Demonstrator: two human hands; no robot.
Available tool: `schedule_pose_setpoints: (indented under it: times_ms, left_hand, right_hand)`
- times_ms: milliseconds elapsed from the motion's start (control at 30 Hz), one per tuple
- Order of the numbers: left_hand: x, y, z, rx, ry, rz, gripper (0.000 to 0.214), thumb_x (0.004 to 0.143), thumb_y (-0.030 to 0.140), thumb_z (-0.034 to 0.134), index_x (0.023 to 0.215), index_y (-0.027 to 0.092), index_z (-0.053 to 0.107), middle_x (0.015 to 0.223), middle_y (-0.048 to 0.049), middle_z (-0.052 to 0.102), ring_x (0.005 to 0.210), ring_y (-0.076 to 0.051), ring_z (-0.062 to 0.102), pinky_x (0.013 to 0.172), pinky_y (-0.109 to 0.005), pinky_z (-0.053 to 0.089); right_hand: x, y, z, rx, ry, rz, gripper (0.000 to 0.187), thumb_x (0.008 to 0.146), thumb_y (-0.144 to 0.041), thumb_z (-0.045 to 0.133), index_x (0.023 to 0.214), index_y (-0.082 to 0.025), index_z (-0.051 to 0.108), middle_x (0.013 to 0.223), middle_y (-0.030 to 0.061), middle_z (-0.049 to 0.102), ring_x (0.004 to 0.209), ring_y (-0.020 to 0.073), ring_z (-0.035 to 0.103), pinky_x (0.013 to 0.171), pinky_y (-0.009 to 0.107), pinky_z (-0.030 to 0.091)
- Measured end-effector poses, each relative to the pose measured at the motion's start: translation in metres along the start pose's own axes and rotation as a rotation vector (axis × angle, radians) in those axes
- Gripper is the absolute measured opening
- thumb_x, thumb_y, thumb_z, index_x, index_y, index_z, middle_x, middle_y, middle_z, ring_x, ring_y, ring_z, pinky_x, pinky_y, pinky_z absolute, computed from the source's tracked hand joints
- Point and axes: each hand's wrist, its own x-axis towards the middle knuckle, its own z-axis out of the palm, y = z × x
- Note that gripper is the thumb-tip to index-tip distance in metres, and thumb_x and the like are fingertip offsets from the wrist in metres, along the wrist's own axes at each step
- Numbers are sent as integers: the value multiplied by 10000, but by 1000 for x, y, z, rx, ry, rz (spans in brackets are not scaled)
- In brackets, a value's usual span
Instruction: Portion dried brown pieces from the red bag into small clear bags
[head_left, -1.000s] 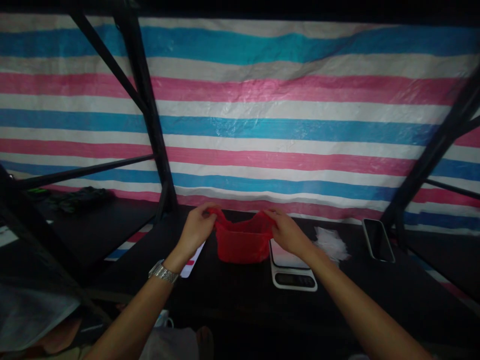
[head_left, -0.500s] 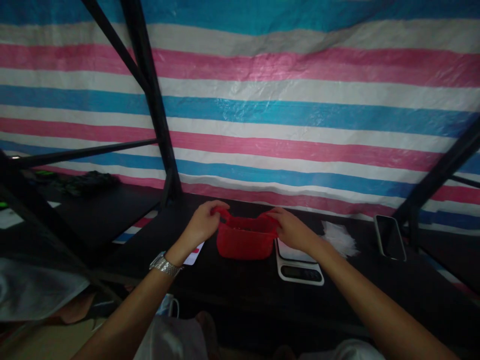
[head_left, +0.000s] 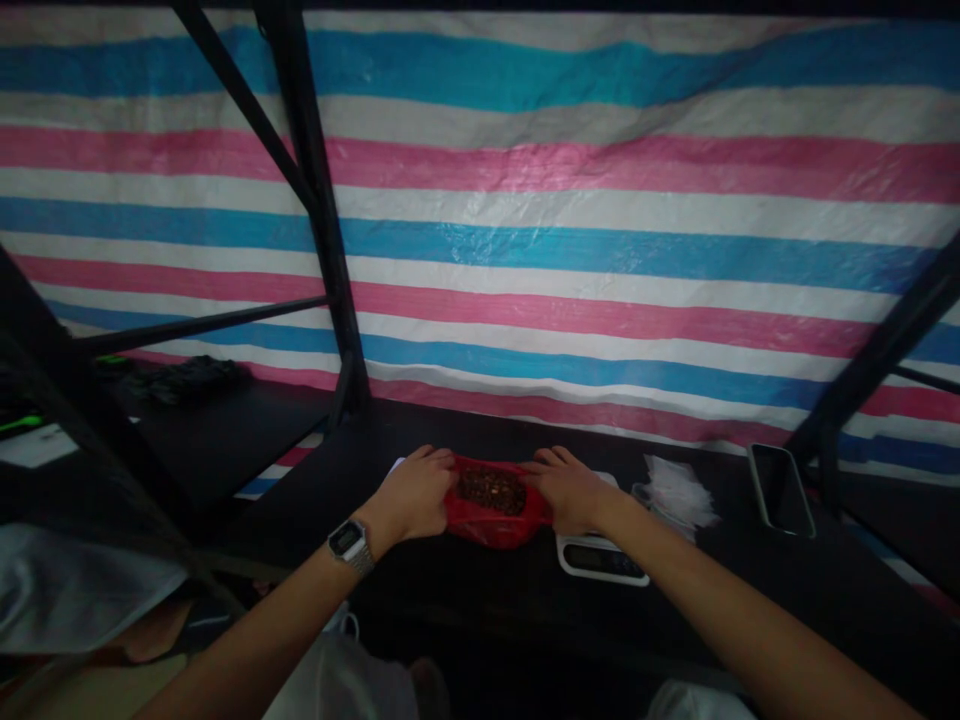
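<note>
A red plastic bag (head_left: 491, 528) sits on the black table with its mouth spread wide, and small brown pieces (head_left: 491, 490) show inside; I cannot tell their exact kind. My left hand (head_left: 421, 490) grips the bag's left rim, fingers folded over it. On the opposite rim, my right hand (head_left: 564, 490) is closed in the same way. Just under and beside the right hand lies a white kitchen scale (head_left: 604, 562) with a dark display, partly hidden by that hand. A wristwatch (head_left: 349, 543) circles my left wrist.
Small clear plastic bags (head_left: 679, 492) lie right of the scale, with a phone (head_left: 780, 490) farther right. Black metal posts (head_left: 326, 230) frame the table (head_left: 465, 590), and a striped tarp (head_left: 585, 250) hangs behind. At left, another person's leg (head_left: 82, 580) shows.
The bag's rim has been pulled down and outward, so its brown contents now show. Both hands have turned over and lowered on the rim. The view has shifted slightly upward.
</note>
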Motion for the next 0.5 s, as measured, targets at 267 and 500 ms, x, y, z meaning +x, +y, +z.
schedule_pose_setpoints:
  times_ms: [267, 500]
  left_hand:
    - [1, -9, 25, -144, -37, -11, 382, 771, 133, 616, 1145, 142, 696, 1330, -195, 693, 1331, -349, 610, 1205, -485, 410]
    - [-9, -12, 31, -378, -20, -84, 298, 835, 126, 505, 1105, 247, 544, 1197, -44, 640, 1038, -196, 677, 937, -338, 545]
  right_hand:
    - [19, 29, 13, 126, -177, 62, 864, 644, -170, 783, 1494, -227, 637, 1681, 136, 461, 1543, 422, 360, 1278, 605, 202]
    - [63, 47, 0, 599, 99, -78, 308, 914, -322, 687, 1180, -254, 828, 1363, 62, 752, 1232, 275, 693, 1089, 400, 513]
